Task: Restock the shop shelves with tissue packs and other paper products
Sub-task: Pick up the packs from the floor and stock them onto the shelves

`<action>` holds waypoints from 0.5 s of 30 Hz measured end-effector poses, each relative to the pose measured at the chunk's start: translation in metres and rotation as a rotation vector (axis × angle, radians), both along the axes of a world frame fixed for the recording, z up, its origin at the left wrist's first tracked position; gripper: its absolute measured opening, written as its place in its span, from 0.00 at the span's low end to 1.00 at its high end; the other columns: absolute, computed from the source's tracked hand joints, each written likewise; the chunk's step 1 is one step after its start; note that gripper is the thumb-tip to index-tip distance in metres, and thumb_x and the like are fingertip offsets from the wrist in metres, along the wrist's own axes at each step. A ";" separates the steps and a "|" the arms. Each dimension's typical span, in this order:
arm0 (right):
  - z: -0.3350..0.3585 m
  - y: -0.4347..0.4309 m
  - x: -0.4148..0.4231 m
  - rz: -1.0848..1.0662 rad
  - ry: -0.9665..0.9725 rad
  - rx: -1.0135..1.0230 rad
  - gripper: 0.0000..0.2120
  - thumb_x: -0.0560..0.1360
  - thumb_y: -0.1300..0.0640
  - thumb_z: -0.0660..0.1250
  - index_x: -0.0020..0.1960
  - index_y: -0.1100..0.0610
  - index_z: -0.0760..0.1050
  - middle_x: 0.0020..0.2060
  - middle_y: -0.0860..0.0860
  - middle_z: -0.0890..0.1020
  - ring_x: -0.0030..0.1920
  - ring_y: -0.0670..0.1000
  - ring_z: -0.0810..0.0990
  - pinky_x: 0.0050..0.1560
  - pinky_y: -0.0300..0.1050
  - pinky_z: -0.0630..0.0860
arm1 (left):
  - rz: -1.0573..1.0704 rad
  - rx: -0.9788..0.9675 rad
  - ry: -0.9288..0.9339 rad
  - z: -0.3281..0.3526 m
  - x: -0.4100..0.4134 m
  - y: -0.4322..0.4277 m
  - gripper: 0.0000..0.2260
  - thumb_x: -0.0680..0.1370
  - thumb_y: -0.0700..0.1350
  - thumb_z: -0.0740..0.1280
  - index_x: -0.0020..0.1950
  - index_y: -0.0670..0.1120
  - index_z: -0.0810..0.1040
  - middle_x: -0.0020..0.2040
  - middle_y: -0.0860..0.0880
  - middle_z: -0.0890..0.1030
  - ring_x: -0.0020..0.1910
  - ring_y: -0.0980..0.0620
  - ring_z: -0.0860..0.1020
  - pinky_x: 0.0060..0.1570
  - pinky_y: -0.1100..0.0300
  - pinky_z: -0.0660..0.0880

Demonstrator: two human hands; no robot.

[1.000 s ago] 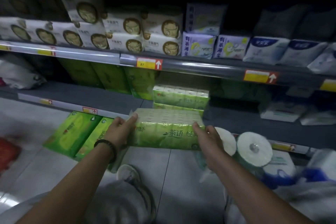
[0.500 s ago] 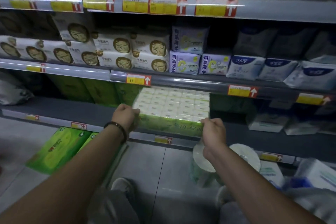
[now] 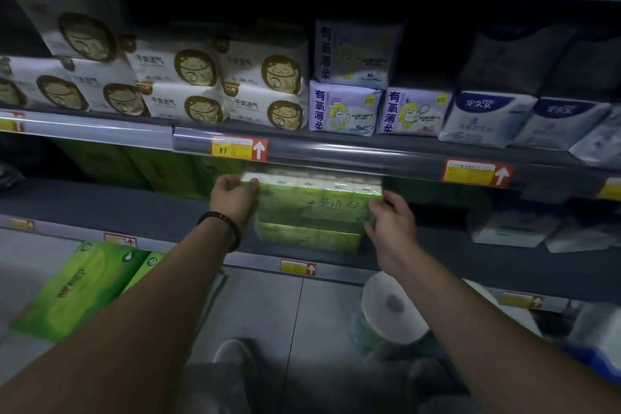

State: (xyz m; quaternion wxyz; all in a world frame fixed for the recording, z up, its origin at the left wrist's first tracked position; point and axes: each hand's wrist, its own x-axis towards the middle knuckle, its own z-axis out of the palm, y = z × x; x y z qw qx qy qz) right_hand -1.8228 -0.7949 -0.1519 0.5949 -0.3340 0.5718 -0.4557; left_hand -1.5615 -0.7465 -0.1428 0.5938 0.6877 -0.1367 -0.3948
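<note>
Gripping left hand (image 3: 233, 193): fingers curled round left end of green pack (image 3: 316, 200)
Right hand (image 3: 389, 222): fingers curled on right end; hands apart, one per end
Green pack: over bottom shelf (image 3: 134, 212), directly above second pack (image 3: 307, 237); contact unclear
Floor: green boxes (image 3: 77, 292) left, roll (image 3: 389, 309) right

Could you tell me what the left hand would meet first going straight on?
The left hand grips the green tissue pack; straight on, probably the upright green packs behind it, though depth is unclear.
</note>
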 end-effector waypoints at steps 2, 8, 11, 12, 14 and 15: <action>0.000 -0.007 0.004 -0.009 -0.049 0.024 0.07 0.84 0.61 0.69 0.60 0.52 0.77 0.52 0.46 0.83 0.50 0.47 0.81 0.58 0.47 0.79 | 0.007 0.036 -0.053 -0.005 0.004 -0.005 0.13 0.72 0.51 0.75 0.50 0.61 0.73 0.59 0.43 0.80 0.56 0.40 0.82 0.62 0.39 0.80; -0.006 -0.033 0.016 -0.021 -0.031 0.037 0.06 0.85 0.60 0.69 0.50 0.52 0.78 0.46 0.49 0.83 0.47 0.48 0.81 0.61 0.50 0.80 | 0.014 0.050 -0.112 -0.003 -0.004 -0.021 0.10 0.79 0.49 0.71 0.57 0.57 0.72 0.59 0.42 0.80 0.55 0.41 0.80 0.62 0.41 0.79; -0.010 -0.040 0.017 -0.033 -0.054 0.043 0.04 0.84 0.61 0.69 0.51 0.54 0.77 0.46 0.50 0.82 0.47 0.49 0.80 0.60 0.49 0.80 | 0.039 0.030 -0.129 -0.006 -0.011 -0.026 0.11 0.82 0.46 0.67 0.63 0.52 0.71 0.62 0.42 0.79 0.59 0.40 0.79 0.64 0.41 0.77; -0.011 -0.040 0.017 -0.034 -0.052 0.038 0.04 0.85 0.61 0.68 0.52 0.54 0.77 0.46 0.50 0.82 0.46 0.48 0.80 0.60 0.48 0.79 | 0.038 0.034 -0.140 -0.007 -0.012 -0.027 0.11 0.82 0.46 0.67 0.64 0.52 0.70 0.62 0.43 0.78 0.59 0.40 0.78 0.64 0.43 0.77; -0.013 -0.042 0.017 -0.034 -0.047 0.036 0.02 0.85 0.61 0.68 0.55 0.55 0.77 0.47 0.50 0.81 0.46 0.47 0.80 0.60 0.47 0.79 | 0.025 0.035 -0.124 -0.009 -0.010 -0.026 0.11 0.82 0.46 0.67 0.62 0.55 0.69 0.62 0.43 0.78 0.58 0.41 0.78 0.62 0.44 0.77; -0.012 -0.043 0.017 -0.027 -0.039 0.040 0.02 0.85 0.61 0.68 0.57 0.56 0.77 0.48 0.49 0.81 0.47 0.47 0.80 0.60 0.47 0.79 | 0.010 0.026 -0.093 -0.008 -0.009 -0.024 0.12 0.81 0.47 0.68 0.61 0.57 0.70 0.63 0.43 0.78 0.59 0.41 0.79 0.62 0.42 0.78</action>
